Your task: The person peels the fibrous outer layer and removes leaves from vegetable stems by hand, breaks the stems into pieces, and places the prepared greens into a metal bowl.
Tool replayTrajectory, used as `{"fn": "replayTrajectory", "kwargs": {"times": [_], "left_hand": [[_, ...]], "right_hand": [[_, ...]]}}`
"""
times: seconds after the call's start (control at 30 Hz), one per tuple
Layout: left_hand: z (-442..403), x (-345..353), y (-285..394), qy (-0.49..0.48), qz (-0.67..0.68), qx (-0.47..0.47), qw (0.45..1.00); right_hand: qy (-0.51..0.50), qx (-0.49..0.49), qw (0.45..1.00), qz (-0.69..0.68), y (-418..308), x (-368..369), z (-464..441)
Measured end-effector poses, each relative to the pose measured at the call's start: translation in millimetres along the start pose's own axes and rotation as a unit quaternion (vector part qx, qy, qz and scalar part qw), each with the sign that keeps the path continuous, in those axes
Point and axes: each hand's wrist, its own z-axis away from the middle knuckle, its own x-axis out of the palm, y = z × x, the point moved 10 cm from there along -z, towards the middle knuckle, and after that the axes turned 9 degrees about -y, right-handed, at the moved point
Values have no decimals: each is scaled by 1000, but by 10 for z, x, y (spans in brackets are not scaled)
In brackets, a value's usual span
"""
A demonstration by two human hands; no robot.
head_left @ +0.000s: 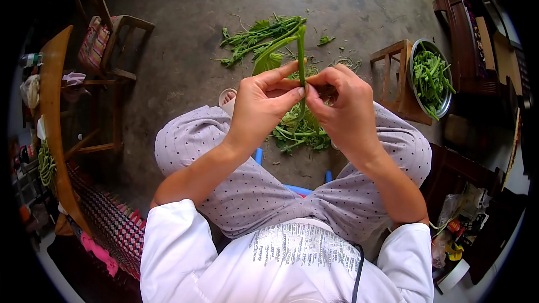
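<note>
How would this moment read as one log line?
left hand: holds green stalk; right hand: pinches same stalk; metal bowl: holds greens; floor: leafy stems

The slender green stem (301, 50) is located at the centre, between the left hand (252, 101) and the right hand (348, 104), above the grey concrete floor (185, 39). A heap of long green leafy stalks (250, 39) lies on the floor, far of the hands. A second heap of green leafy cuttings (300, 141) lies nearer, below the hands. At right, the round metal bowl (446, 102) contains cut green stems (429, 76) and adjoins the brown wooden stool (405, 70). The brown wooden chair (133, 21) stands far left.
</note>
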Motion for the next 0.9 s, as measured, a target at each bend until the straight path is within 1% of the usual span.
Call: {"fn": "replayTrajectory", "kwargs": {"times": [0.17,0.23,0.27,0.33,0.37,0.4,0.43,0.47,0.5,0.53,0.57,0.6,0.63,0.7,0.73,0.77,0.83,0.87,0.9], "left_hand": [[-2,4,-11,-3,-18,-8,1000],[4,3,-16,-5,-22,-13,1000],[6,23,-36,-18,4,-25,1000],[17,39,-42,-30,31,-37,998],[24,53,-65,-39,40,-54,997],[32,72,-95,-47,49,-72,995],[37,75,-97,-47,49,-71,995],[44,68,-110,-42,46,-77,995],[49,62,-121,-37,43,-81,995],[50,64,-115,-38,44,-80,995],[51,82,-108,-51,31,-81,995],[51,105,-101,-65,17,-83,994],[56,119,-89,-68,18,-83,994],[89,252,-124,-113,45,-117,986],[109,295,-140,-121,54,-130,983],[119,316,-135,-126,54,-130,982],[174,395,-201,-158,82,-169,969],[182,409,-207,-170,68,-168,969],[188,417,-201,-172,68,-168,968]], "right_hand": [[1,0,1000,19,28,-3,-3],[-1,-19,999,47,12,-25,-15],[0,-18,999,48,29,-40,-22],[-10,-4,1000,-19,118,-59,-42],[-9,-4,1000,-19,137,-106,-61],[-58,68,989,-117,313,-62,-85],[-105,139,961,-213,464,9,-71],[-125,153,944,-263,504,14,-70],[-125,152,945,-262,524,-12,-87],[-126,155,914,-354,540,11,-97],[-126,156,874,-442,560,25,-108],[-156,136,810,-548,529,41,-122],[-154,137,811,-547,561,13,-142],[-86,82,749,-652,565,-174,-221],[-84,74,701,-705,589,-231,-251],[-81,74,702,-704,612,-287,-279],[-17,71,633,-771,687,-443,-336],[-13,53,601,-797,702,-541,-374],[-11,53,602,-797,737,-609,-386]]}}
